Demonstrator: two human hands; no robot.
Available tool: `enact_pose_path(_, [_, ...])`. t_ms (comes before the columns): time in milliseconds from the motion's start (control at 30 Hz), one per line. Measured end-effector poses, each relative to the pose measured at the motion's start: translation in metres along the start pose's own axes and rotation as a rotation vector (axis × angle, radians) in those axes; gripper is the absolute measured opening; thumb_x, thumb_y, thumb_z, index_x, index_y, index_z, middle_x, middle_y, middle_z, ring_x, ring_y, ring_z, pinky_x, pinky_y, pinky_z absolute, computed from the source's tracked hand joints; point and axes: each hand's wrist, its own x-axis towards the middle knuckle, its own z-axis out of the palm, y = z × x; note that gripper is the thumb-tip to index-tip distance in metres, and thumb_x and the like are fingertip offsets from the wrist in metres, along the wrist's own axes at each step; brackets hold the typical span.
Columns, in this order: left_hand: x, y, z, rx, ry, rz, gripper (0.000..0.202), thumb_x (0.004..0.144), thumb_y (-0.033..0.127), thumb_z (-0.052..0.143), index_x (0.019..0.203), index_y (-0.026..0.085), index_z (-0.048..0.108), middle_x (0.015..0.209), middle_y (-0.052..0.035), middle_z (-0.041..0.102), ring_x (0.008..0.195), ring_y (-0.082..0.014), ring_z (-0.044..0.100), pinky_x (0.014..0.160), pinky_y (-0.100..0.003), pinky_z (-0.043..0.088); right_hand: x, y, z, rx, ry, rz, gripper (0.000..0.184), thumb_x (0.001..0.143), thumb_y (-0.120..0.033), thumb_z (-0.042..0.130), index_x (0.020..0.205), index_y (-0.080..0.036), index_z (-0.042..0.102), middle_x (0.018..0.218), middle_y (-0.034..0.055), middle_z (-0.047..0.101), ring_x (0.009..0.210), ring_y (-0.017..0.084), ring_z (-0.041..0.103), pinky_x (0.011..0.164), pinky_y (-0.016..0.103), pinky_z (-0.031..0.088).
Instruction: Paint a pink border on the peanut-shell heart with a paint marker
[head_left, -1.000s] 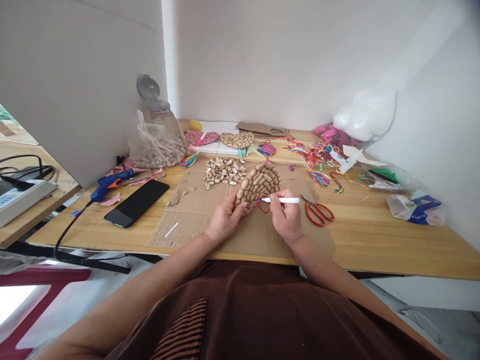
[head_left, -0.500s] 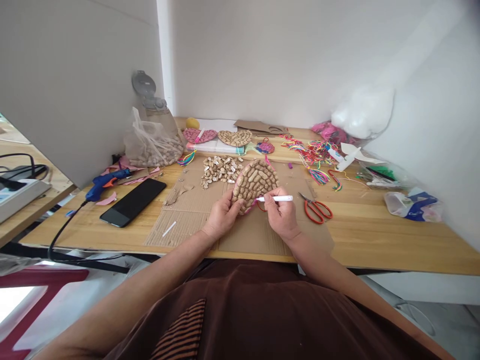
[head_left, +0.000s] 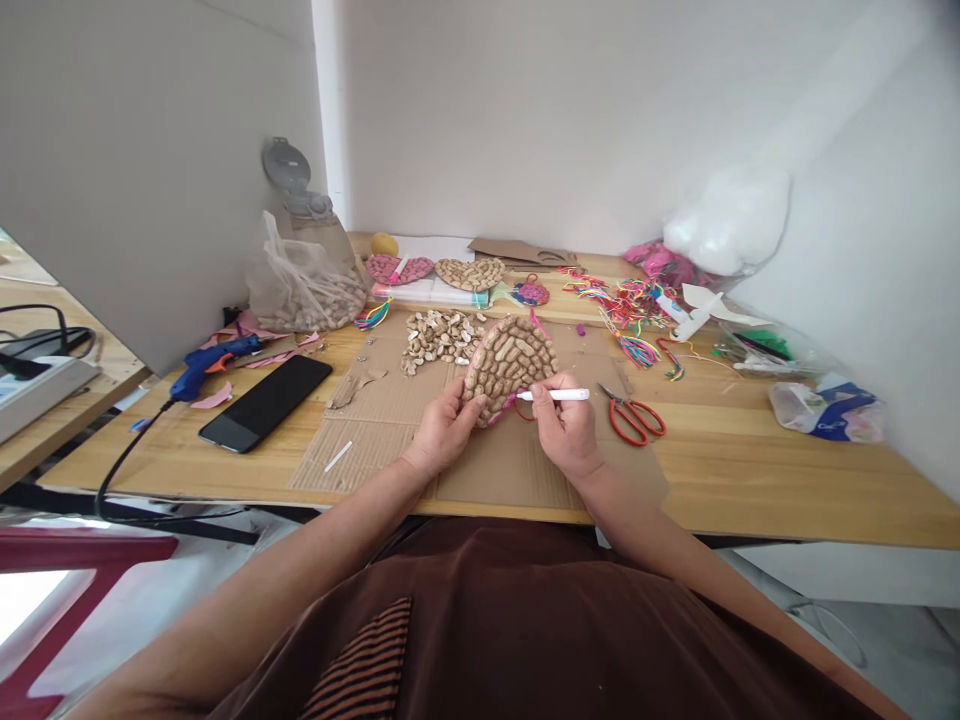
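Observation:
My left hand (head_left: 448,422) grips the lower left edge of a rounded panel covered in peanut shells (head_left: 513,362), tilted up over the cardboard sheet (head_left: 390,430). Pink colour shows along the panel's lower edge. In my right hand (head_left: 562,425) is a white marker pen (head_left: 559,395), its tip pointing left at that pink edge. Whether the tip touches the edge, I cannot tell. Loose peanut shells (head_left: 442,338) are heaped just behind the panel. Orange-handled scissors (head_left: 634,415) lie to the right of my right hand.
At left are a phone (head_left: 266,403), a blue glue gun (head_left: 214,362) with its cord, and a bag of peanuts (head_left: 307,290). Two more shell-covered pieces, one pink (head_left: 400,270) and one plain (head_left: 470,274), stand behind. Coloured cords (head_left: 630,310) and a tissue pack (head_left: 829,412) sit at right.
The marker's tip has shifted slightly right along the panel's lower edge, with my right hand moving a little. My left hand keeps its hold on the panel.

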Motion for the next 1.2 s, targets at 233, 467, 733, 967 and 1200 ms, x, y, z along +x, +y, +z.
enact_pose_path(233, [0.003, -0.007, -0.002, -0.027, 0.035, -0.06, 0.038, 0.094, 0.04, 0.06, 0.123, 0.015, 0.062, 0.12, -0.0112, 0.074, 0.112, -0.0257, 0.067, 0.101, -0.039, 0.05, -0.008, -0.007, 0.005, 0.118, -0.125, -0.069, 0.014, 0.101, -0.037, 0.056, 0.095, -0.023, 0.057, 0.079, 0.0002, 0.061, 0.064, 0.015, 0.053, 0.06, 0.029, 0.043])
enact_pose_path(467, [0.002, 0.001, -0.002, 0.082, 0.037, -0.028, 0.03, 0.094, 0.037, 0.057, 0.113, 0.015, 0.063, 0.107, -0.0086, 0.074, 0.099, -0.0221, 0.067, 0.091, -0.034, 0.051, -0.011, -0.01, 0.008, 0.054, -0.152, -0.163, 0.007, 0.102, -0.028, 0.054, 0.098, -0.023, 0.057, 0.085, 0.002, 0.064, 0.074, 0.017, 0.061, 0.07, 0.031, 0.049])
enact_pose_path(733, [-0.003, 0.002, -0.001, 0.213, 0.004, 0.017, 0.026, 0.096, 0.033, 0.055, 0.114, 0.017, 0.063, 0.099, -0.0051, 0.072, 0.097, -0.0208, 0.066, 0.087, -0.032, 0.051, -0.01, -0.016, 0.011, -0.103, -0.192, -0.257, 0.009, 0.102, -0.025, 0.052, 0.093, -0.022, 0.055, 0.084, 0.0035, 0.067, 0.076, 0.018, 0.063, 0.07, 0.031, 0.047])
enact_pose_path(967, [-0.004, 0.0, -0.001, 0.198, -0.023, 0.057, 0.032, 0.097, 0.035, 0.055, 0.124, 0.018, 0.062, 0.111, -0.0065, 0.073, 0.104, -0.022, 0.066, 0.093, -0.033, 0.05, -0.009, -0.009, 0.01, -0.162, -0.071, -0.243, 0.01, 0.101, -0.027, 0.053, 0.092, -0.023, 0.055, 0.083, 0.0035, 0.066, 0.072, 0.018, 0.062, 0.068, 0.031, 0.047])
enact_pose_path(1200, [-0.002, -0.003, -0.002, 0.166, -0.031, 0.051, 0.033, 0.098, 0.035, 0.055, 0.126, 0.018, 0.061, 0.114, -0.0073, 0.073, 0.106, -0.0226, 0.067, 0.096, -0.035, 0.051, -0.007, -0.009, 0.011, -0.083, -0.125, -0.209, 0.011, 0.101, -0.029, 0.053, 0.092, -0.022, 0.057, 0.084, 0.0027, 0.065, 0.072, 0.017, 0.062, 0.066, 0.03, 0.047])
